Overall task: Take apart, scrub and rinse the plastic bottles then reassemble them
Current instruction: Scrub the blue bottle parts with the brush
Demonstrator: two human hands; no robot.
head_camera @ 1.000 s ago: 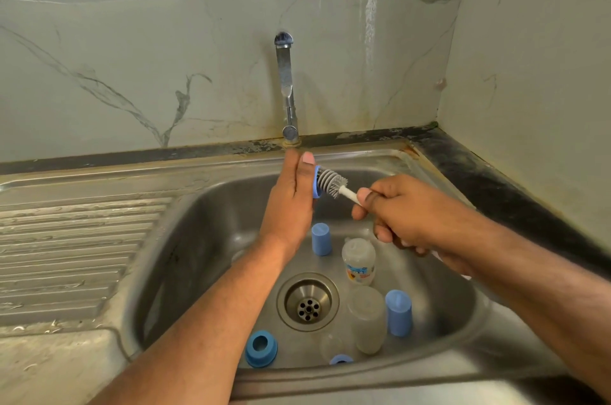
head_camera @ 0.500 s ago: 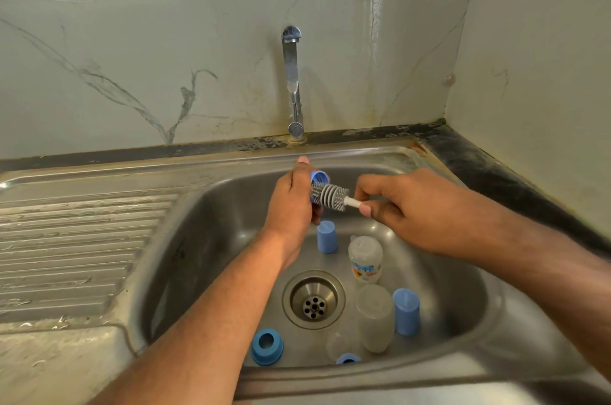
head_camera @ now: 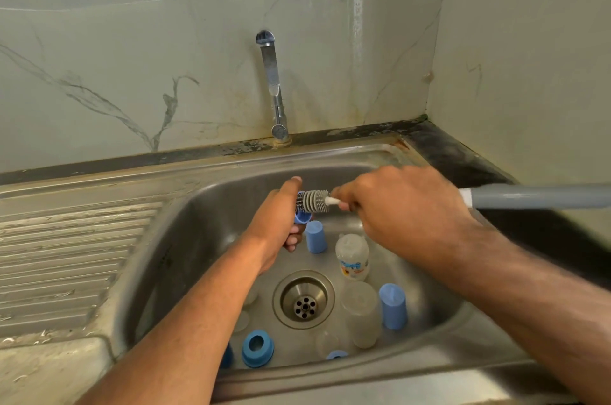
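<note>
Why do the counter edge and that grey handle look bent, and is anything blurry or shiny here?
Head view: the wide-angle lens bows the sink rim and stretches the brush handle at the right edge. Soft daylight leaves a pale glare streak on the wall. The right hand is slightly motion-blurred; the brush head stays fairly sharp.
</note>
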